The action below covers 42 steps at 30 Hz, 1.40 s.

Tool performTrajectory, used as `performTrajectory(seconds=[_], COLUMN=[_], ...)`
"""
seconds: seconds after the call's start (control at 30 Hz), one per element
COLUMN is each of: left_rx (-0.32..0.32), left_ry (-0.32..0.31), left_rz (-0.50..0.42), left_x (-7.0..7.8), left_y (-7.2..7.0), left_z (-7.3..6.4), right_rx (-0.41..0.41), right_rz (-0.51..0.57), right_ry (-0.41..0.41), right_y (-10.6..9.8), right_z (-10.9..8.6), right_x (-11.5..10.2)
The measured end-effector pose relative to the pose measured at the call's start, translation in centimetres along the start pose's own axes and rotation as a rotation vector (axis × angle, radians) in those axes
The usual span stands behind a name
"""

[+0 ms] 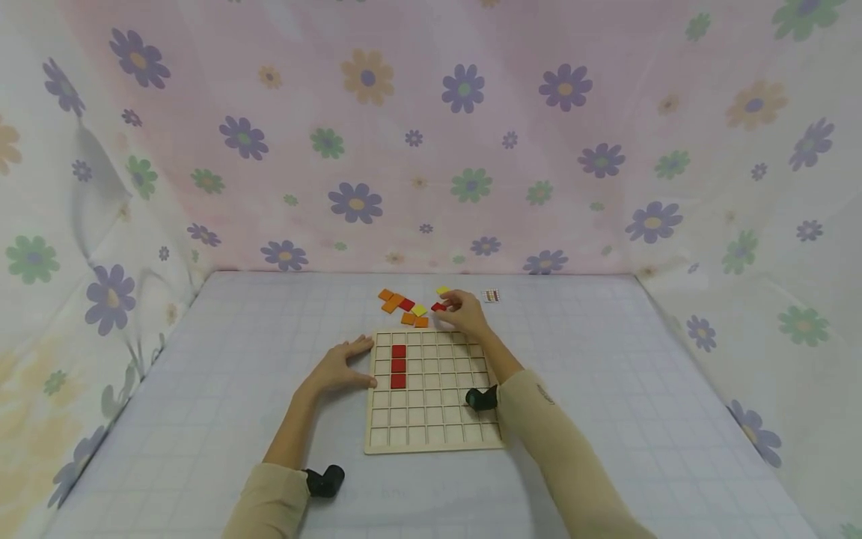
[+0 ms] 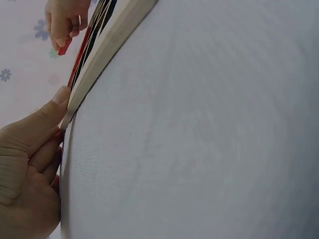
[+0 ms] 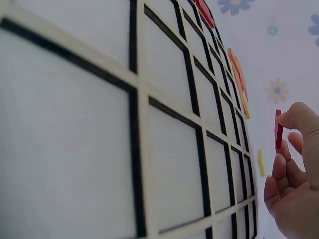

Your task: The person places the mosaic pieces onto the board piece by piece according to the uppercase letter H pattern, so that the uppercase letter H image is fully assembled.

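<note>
A wooden grid board [image 1: 436, 451] lies on the table, with three red square tiles [image 1: 399, 366] in a column of its cells near the left side. My left hand [image 1: 340, 365] rests at the board's left edge, fingers spread in the head view; the left wrist view has the thumb [image 2: 61, 95] touching the frame. Above the far edge of the board, my right hand [image 1: 465, 313] pinches a red tile [image 3: 278, 128] between thumb and fingers. Beyond the board lie several loose tiles, among them orange ones [image 1: 392, 303], a red one [image 1: 407, 305] and a yellow one [image 1: 420, 310].
A small printed card [image 1: 492, 296] lies at the back, right of the loose tiles. Another yellow tile [image 1: 442, 290] sits just behind the right hand. Flowered cloth walls [image 1: 424, 150] enclose the back and sides of the table. The right sleeve [image 1: 566, 442] passes over the board's right edge.
</note>
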<state>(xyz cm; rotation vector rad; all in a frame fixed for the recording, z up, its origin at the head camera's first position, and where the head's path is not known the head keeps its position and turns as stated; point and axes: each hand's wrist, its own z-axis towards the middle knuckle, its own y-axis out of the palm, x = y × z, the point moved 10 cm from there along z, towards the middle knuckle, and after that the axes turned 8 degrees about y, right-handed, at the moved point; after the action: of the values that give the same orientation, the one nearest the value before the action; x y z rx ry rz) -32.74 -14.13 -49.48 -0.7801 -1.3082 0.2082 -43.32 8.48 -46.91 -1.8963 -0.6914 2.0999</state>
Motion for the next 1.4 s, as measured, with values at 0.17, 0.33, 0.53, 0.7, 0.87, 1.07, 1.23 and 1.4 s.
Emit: performTrajectory(seconds=[0.17, 0.33, 0.53, 0.7, 0.87, 1.07, 1.23, 1.4], left_rx=[0.003, 0.001, -0.002, -0.007, -0.008, -0.007, -0.005, -0.007], left_ry=[-0.018, -0.009, -0.005, -0.003, -0.002, -0.019, -0.031, -0.053], left_rz=[0.000, 0.007, 0.014, 0.012, 0.002, 0.011, 0.012, 0.011], left_x=[-0.1, 0.0, -0.1, -0.1, -0.2, -0.3, -0.5, -0.6], left_y=[-0.1, -0.2, -0.1, 0.0, 0.0, 0.0, 0.0, 0.0], left_z=[0.0, -0.1, -0.1, -0.1, 0.0, 0.0, -0.1, -0.1], right_rx=[-0.031, -0.092, -0.141, -0.171, -0.218, -0.282, -0.345, -0.375], right_rz=[0.005, 0.014, 0.008, -0.006, -0.038, -0.072, -0.107, -0.136], right_ry=[-0.102, -0.148, -0.166, -0.163, -0.222, -0.292, -0.308, -0.286], right_y=[-0.5, -0.8, 0.5, 2.0, 3.5, 5.4, 7.1, 7.9], right_z=[-1.6, -4.7, -5.5, -5.7, -6.8, -8.5, -9.7, -10.8], right_x=[-1.8, -5.9, -4.8, -3.2, -3.6, -4.5, -4.8, -5.0])
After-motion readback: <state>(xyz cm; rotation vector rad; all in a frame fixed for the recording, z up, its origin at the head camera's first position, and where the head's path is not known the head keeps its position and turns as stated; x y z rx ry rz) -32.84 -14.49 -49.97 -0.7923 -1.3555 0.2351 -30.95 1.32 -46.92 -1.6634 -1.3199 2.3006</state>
